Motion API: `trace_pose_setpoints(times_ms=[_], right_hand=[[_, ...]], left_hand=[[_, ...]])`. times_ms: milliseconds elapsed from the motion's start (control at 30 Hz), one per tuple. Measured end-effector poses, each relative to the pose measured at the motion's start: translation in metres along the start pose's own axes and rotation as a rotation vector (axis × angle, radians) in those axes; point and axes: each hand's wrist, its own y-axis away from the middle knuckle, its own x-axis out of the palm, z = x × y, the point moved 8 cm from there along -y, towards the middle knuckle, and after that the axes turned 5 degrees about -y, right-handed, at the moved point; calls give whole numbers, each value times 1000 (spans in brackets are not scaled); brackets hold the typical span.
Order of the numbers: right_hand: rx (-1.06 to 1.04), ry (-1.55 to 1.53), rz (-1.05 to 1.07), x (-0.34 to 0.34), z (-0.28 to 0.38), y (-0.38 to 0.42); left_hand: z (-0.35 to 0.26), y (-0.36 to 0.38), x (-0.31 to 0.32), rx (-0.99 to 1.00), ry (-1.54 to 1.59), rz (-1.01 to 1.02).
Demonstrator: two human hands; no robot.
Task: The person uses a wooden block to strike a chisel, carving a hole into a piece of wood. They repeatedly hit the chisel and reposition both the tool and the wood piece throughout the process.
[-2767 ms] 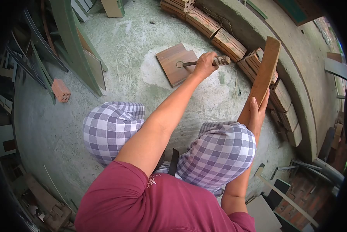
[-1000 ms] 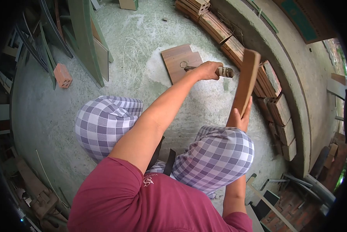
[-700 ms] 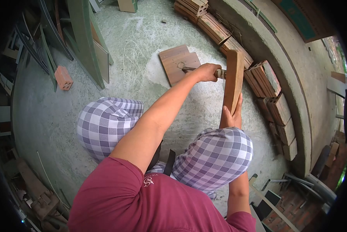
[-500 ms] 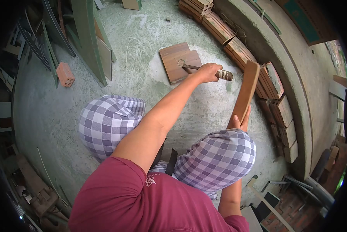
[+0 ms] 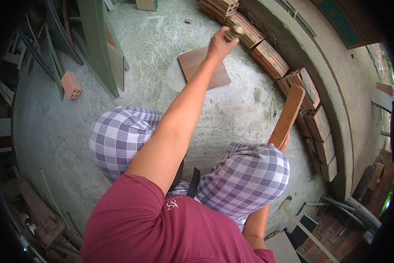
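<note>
Wooden board (image 5: 219, 76) flat on concrete floor (image 5: 140, 79), partly behind left forearm (image 5: 181, 116). Left hand (image 5: 219, 44) at board's far edge as seen, height unclear; fingers wrapped round tool handle (image 5: 234, 33), working end hidden. Right hand (image 5: 285, 143) mostly behind right knee (image 5: 245, 179); fingers on wooden bar (image 5: 287, 116), grip tightness can't tell. My read: works best with firm left grip, fingers clear of handle end, board fully supported, bar clear of knee.
</note>
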Motion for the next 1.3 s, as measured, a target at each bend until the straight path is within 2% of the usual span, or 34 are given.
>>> trace_pose_setpoints(times_ms=[33, 167, 267, 400, 567, 700, 767, 933, 1000, 1233, 1300], right_hand=[[-7, 7, -2, -2, 0, 0], [-21, 37, -9, -10, -3, -2], [-15, 64, -10, -15, -8, -2], [-10, 93, -1, -16, -14, -1], [-17, 113, -1, -18, -15, -6], [7, 90, -11, -18, -11, -4], [17, 79, -16, -18, -9, -2], [-32, 84, -32, -23, -25, -2], [17, 48, -16, -23, -19, 0], [132, -12, -13, -17, -9, 9], [109, -15, 5, -20, -16, 4]], left_hand=[[-5, -8, -26, 147, 0, -125], [57, -27, -83, 159, -44, -349], [60, -12, -102, 19, 14, -323], [60, -5, -99, 5, -91, -283], [76, -5, -82, -90, 38, -249], [57, -1, -78, -30, -4, -231], [55, -4, -87, 57, 36, -297], [64, -14, -104, 56, 20, -361], [64, -18, -112, 76, -26, -410], [71, -15, -103, 49, -126, -328], [71, -14, -98, 36, -133, -293]])
